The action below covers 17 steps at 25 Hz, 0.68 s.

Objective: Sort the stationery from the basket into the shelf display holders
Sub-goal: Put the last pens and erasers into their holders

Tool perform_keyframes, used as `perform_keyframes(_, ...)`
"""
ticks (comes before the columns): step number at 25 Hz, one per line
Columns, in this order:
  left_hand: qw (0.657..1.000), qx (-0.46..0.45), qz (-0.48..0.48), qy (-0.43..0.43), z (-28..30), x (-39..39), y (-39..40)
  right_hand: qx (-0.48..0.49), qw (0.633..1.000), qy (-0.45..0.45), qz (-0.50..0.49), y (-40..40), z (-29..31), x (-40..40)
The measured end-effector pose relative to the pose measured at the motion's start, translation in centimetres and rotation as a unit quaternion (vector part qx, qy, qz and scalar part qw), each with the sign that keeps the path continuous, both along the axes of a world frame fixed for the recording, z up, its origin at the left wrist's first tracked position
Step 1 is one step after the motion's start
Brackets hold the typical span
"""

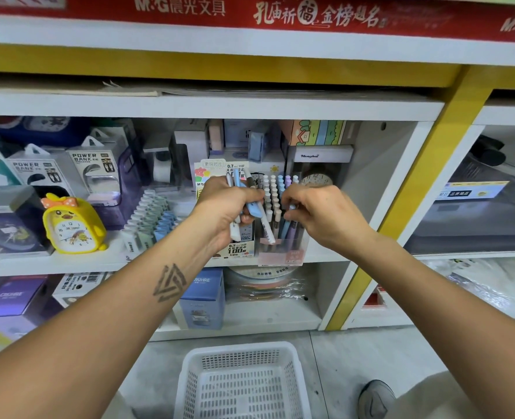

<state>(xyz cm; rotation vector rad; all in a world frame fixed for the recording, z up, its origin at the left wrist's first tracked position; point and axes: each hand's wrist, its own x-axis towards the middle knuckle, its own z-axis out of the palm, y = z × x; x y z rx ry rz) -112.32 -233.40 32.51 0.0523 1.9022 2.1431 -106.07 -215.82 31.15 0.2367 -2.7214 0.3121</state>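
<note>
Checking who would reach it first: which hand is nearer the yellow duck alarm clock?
Left. The left hand, gripping pens, is right of the yellow duck alarm clock; the right hand is farther right, at the pen holder.

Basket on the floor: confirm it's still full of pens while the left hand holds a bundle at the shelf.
Not full: the head view shows the white basket empty. The rest stands: the left hand holds a bundle of pens at the shelf.

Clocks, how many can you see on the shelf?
2, maybe more hidden. A yellow chick alarm clock stands on the shelf's left side. A round-faced clock sits at the back, behind the clear pen holder, partly covered by pens.
</note>
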Motion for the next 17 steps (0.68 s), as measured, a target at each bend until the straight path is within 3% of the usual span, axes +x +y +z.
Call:
perform_keyframes(5,1.0,0.005,0.002,0.001,-0.21,-0.04,0.28,0.01,0.999,0.031,-0.04,-0.36,-0.69,-0.24)
perform_keyframes(14,1.0,0.026,0.004,-0.008,-0.12,-0.17,0.39,0.025,0.999,0.034,-0.011,-0.01,-1.03,-0.28)
perform_keyframes(17,0.999,0.033,0.004,-0.003,-0.09,-0.22,0.57,-0.051,0.998,0.04,-0.01,-0.7,-0.39,0.03)
